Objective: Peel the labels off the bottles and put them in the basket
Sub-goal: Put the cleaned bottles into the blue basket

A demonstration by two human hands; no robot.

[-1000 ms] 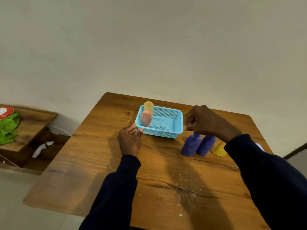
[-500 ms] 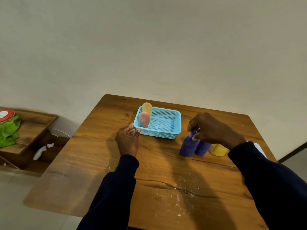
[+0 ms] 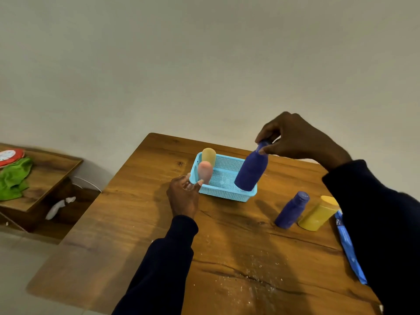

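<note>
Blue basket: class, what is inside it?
A tan bottle and a pink bottle stand at the basket's left end. The purple bottle in the right hand covers part of its right floor.

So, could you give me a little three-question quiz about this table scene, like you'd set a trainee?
1. True or false: the right hand holds a purple bottle by its cap.
2. How many bottles stand inside the blue basket? A one, B two, C four.
3. On the table a second purple bottle stands; what colour is the neighbouring bottle?
Key: 1 true; 2 B, the pink bottle and the tan bottle; 3 yellow.
</note>
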